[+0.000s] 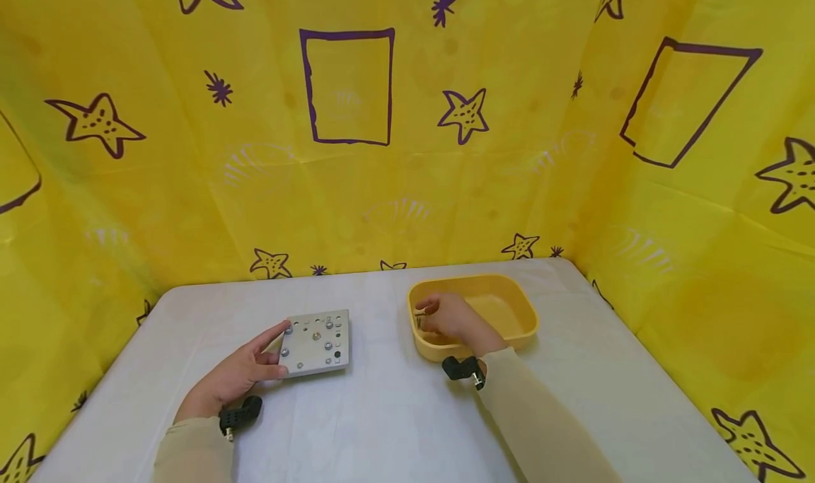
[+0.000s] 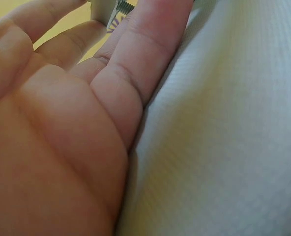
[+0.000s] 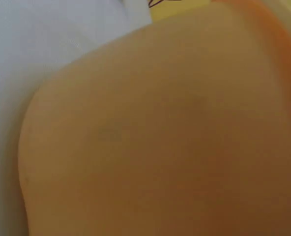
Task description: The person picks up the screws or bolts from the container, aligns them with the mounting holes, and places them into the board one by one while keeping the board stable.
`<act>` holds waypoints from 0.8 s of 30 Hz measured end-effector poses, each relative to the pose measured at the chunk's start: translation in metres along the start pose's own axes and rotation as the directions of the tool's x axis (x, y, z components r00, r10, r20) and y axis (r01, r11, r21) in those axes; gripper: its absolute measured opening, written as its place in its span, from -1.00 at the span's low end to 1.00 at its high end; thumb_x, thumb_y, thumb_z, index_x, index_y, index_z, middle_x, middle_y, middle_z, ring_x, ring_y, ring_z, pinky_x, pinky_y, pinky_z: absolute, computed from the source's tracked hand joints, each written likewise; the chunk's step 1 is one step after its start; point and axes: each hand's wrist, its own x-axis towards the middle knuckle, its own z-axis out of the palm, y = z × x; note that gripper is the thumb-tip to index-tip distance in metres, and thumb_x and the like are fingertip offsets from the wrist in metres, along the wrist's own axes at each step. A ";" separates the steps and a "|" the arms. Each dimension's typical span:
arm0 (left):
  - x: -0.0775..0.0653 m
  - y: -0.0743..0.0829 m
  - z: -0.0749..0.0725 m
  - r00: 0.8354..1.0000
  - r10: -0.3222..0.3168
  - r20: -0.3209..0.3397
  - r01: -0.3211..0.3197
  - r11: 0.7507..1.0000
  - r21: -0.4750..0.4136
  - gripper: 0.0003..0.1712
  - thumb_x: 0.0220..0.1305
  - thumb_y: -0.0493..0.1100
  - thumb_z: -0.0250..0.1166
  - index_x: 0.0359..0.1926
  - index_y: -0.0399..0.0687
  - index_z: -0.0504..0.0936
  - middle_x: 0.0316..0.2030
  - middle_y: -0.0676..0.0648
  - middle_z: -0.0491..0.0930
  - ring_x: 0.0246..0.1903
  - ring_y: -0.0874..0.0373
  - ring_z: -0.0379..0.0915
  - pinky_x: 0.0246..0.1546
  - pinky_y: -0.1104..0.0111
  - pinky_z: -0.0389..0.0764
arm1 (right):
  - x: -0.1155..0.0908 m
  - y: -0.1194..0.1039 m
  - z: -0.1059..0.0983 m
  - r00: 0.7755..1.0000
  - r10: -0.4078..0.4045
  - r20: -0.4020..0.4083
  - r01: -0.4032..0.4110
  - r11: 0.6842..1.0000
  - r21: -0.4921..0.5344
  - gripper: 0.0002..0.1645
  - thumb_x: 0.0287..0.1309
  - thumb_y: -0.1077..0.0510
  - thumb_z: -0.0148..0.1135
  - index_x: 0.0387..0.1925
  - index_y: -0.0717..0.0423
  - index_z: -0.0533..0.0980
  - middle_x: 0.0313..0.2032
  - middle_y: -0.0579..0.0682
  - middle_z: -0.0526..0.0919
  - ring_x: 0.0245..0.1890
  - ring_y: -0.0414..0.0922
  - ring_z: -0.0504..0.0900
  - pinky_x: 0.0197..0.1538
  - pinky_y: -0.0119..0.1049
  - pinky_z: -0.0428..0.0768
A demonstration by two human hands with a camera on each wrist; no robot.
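A grey metal plate [image 1: 316,347] with holes and several bolts in its top lies on the table. My left hand [image 1: 245,370] holds it at its left side, forefinger at the far corner and thumb at the near one. In the left wrist view a bolt's thread [image 2: 124,7] shows beyond the fingers of the left hand [image 2: 62,123]. My right hand [image 1: 453,318] reaches into a yellow tray [image 1: 503,306], fingers bent downward near its left wall. Small metal pieces [image 1: 419,318] show at its fingertips; I cannot tell whether they are gripped. The right wrist view shows mostly blurred skin [image 3: 155,132].
A white cloth covers the table [image 1: 376,412]. Yellow patterned sheets [image 1: 356,207] stand behind it and along both sides. The tray's raised rim surrounds the right hand. Each wrist carries a black camera mount [image 1: 240,414].
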 end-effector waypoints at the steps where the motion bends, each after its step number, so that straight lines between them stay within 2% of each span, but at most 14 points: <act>1: 0.000 0.000 0.000 1.000 -0.006 -0.004 0.006 1.000 0.000 0.15 0.15 -0.24 0.49 0.60 0.11 -0.04 0.43 -0.41 0.05 0.03 -0.07 0.50 -0.02 0.34 0.50 | 0.001 0.001 0.000 1.000 -0.006 0.011 0.006 1.000 -0.024 -0.59 0.07 0.36 0.32 -0.01 0.07 0.65 -0.05 0.11 0.62 -0.27 -0.06 0.59 -0.24 -0.26 0.57; 5: 0.001 0.000 0.000 0.999 -0.030 -0.018 0.030 1.000 -0.003 0.16 0.12 -0.22 0.50 0.59 0.15 -0.01 0.44 -0.37 0.05 0.03 -0.08 0.50 -0.01 0.32 0.50 | 0.004 0.004 0.001 0.998 -0.025 0.052 0.031 0.993 -0.111 -0.53 0.00 0.39 0.28 -0.02 0.01 0.66 -0.08 0.02 0.64 -0.22 -0.05 0.54 -0.25 -0.26 0.52; 8: 0.002 0.000 0.000 0.999 -0.039 -0.030 0.039 0.999 0.004 0.16 0.10 -0.21 0.52 0.59 0.17 0.01 0.44 -0.36 0.07 0.03 -0.09 0.50 0.00 0.31 0.50 | 0.008 0.006 0.003 0.995 -0.068 0.076 0.082 0.975 -0.206 -0.49 -0.07 0.39 0.26 -0.02 0.02 0.66 -0.13 -0.06 0.65 -0.22 -0.08 0.52 -0.22 -0.26 0.50; 14: 0.001 0.001 0.000 0.999 -0.032 -0.030 0.033 0.999 0.023 0.15 0.12 -0.21 0.51 0.59 0.16 0.01 0.43 -0.37 0.09 0.01 -0.07 0.51 -0.02 0.30 0.50 | 0.015 0.009 0.007 0.981 -0.159 0.108 0.189 0.896 -0.402 -0.53 -0.04 0.36 0.22 -0.03 0.05 0.67 -0.18 -0.18 0.68 -0.21 -0.18 0.55 -0.07 -0.28 0.50; 18: 0.000 0.001 0.000 1.000 -0.014 -0.010 0.014 1.000 0.009 0.15 0.15 -0.24 0.48 0.60 0.12 -0.03 0.42 -0.40 0.08 0.01 -0.08 0.51 -0.02 0.32 0.50 | 0.018 0.009 0.009 0.975 -0.191 0.117 0.223 0.861 -0.456 -0.59 -0.05 0.37 0.23 -0.10 0.07 0.68 -0.21 -0.17 0.68 -0.21 -0.17 0.56 -0.04 -0.25 0.51; 24: 0.001 0.000 0.000 1.000 -0.018 -0.011 0.018 1.000 -0.002 0.16 0.13 -0.24 0.49 0.60 0.13 -0.03 0.42 -0.40 0.08 0.01 -0.09 0.52 -0.03 0.31 0.51 | 0.018 0.006 0.010 0.979 -0.178 0.098 0.204 0.843 -0.497 -0.74 0.00 0.37 0.28 -0.27 0.02 0.68 -0.33 -0.17 0.66 -0.27 -0.14 0.56 -0.06 -0.22 0.51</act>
